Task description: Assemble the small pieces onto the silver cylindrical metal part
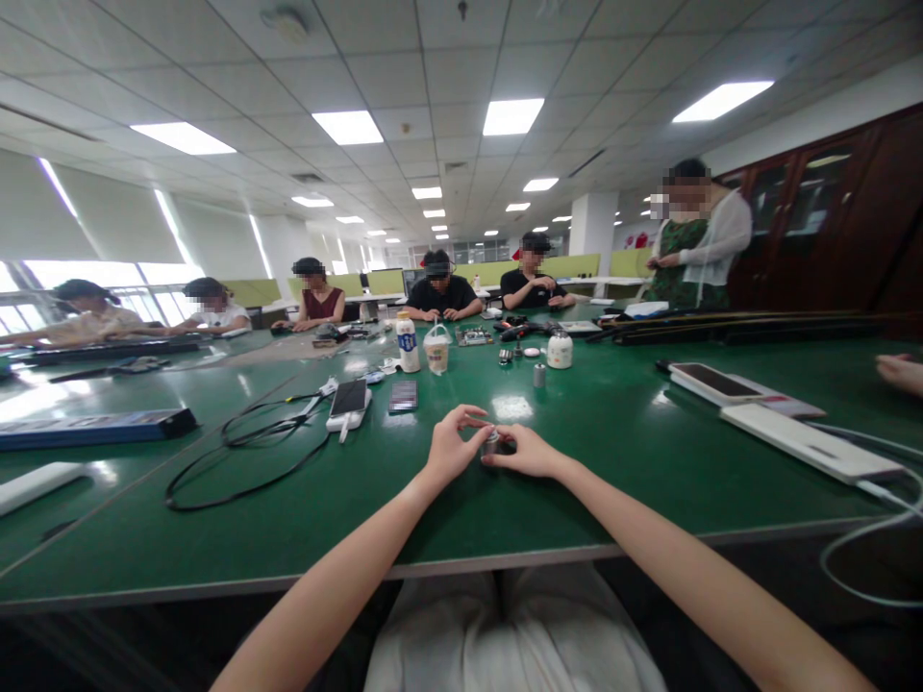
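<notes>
A small grey metal cylinder (491, 446) stands on the green table between my two hands, partly hidden by the fingers. My left hand (456, 446) grips it from the left, with the thumb at its upper part and the fingers arched over. From the right, my right hand (528, 452) pinches its side between thumb and fingers. A similar metal cylinder (539, 375) stands upright farther back. Beyond it lie several small shiny metal pieces (506, 357) beside a white jar (560, 352).
A bottle (408, 344) and a lidded plastic cup (436, 351) stand ahead. To the left lie a phone-like device (350, 402), a dark card (403, 397) and a looped black cable (216, 502). White devices (808, 442) lie right, near another person's hand (901, 373). Several people sit opposite.
</notes>
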Available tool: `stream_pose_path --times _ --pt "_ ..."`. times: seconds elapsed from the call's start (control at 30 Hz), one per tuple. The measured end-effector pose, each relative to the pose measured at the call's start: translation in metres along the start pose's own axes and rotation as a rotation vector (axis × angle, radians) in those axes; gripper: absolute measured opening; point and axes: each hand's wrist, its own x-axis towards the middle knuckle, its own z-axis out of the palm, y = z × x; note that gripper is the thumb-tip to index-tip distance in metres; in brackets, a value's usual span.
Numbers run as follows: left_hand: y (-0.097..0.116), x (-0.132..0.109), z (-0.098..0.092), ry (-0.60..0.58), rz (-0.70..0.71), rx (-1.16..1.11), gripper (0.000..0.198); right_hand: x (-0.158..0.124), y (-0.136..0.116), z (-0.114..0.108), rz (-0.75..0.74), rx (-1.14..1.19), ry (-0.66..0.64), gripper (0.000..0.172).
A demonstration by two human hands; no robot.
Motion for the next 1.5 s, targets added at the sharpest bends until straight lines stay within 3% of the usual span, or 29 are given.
stream_pose_path --times 0.27,0.5,0.73,1.03,1.5 --pt "0.007 -0.001 0.002 -0.092 0.006 -0.024 0.028 0.000 -0.001 0.000 0.014 -0.013 0.011 0.032" --pt "0.009 0.000 -0.002 -0.029 -0.022 0.068 0.025 0.000 -0.001 0.000 0.006 -0.014 0.008 0.029" --pt "-0.001 -0.001 0.002 -0.039 -0.052 -0.009 0.028 0.000 0.000 0.001 0.006 -0.057 0.030 0.036" --pt "0.002 -0.001 0.002 -0.081 -0.073 -0.094 0.025 0.001 0.001 0.002 -0.006 -0.068 0.008 0.045" --pt "-0.011 0.012 0.006 -0.024 -0.115 -0.068 0.021 0.019 0.009 -0.012 -0.008 -0.183 -0.016 0.027"
